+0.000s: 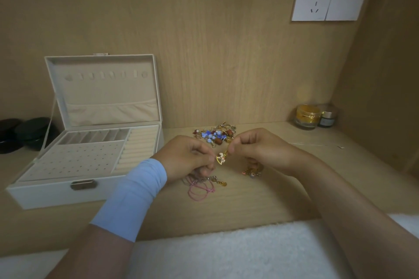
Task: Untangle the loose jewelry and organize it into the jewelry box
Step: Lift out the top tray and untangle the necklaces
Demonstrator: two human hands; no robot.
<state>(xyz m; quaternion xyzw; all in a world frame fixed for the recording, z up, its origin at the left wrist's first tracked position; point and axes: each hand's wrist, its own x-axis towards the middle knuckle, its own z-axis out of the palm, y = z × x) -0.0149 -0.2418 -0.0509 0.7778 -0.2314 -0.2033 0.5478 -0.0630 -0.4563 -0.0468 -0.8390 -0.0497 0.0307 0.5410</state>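
Left hand (188, 156) and right hand (256, 149) pinch gold charm (221, 158) between them | light, fragile, tangles easily | hold by its loop.

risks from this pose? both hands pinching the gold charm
1. The small gold rocking-horse charm hangs between the left hand and right hand; pulling apart may tighten its tangle.
2. The thin pink cord loop lies under the left wrist and could get dragged.
3. The open white jewelry box sits left, empty.
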